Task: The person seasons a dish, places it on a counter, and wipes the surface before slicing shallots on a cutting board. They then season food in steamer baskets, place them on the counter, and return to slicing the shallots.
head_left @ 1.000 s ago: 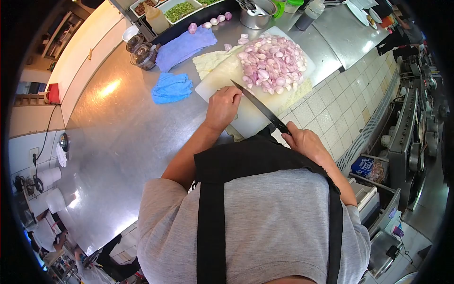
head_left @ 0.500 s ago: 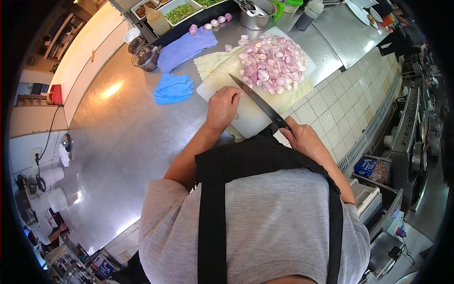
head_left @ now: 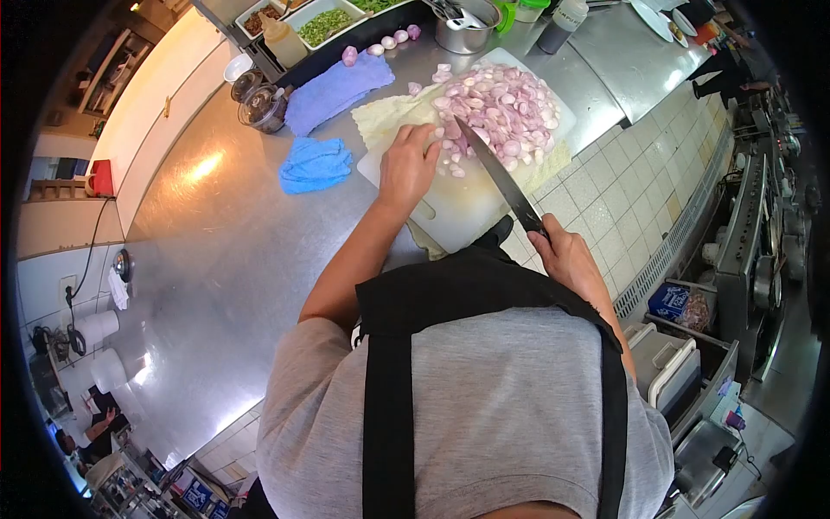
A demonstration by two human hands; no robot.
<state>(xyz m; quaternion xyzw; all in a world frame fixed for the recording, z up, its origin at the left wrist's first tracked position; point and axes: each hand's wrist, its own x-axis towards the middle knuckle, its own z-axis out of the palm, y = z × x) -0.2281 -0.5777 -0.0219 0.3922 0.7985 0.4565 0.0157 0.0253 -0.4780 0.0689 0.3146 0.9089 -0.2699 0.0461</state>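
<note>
My right hand is wrapped round the dark handle of a chef's knife. Its long blade points away from me, the tip at the near left side of a heap of sliced shallots. The heap covers the far part of a white cutting board. My left hand is over the board's left side, thumb apart from the bent fingers, fingertips close to a few loose slices; I see nothing held in it. Under the board lies a pale yellowish cloth.
Whole shallots line the back of the steel counter. Left of the board are a blue cloth and a purple cloth. A metal pot, a squeeze bottle and food trays stand behind.
The knife and my right hand have shifted right and forward. My left hand has moved forward, its fingers loosening from a closed curl. Some slices now lie nearer on the board.
</note>
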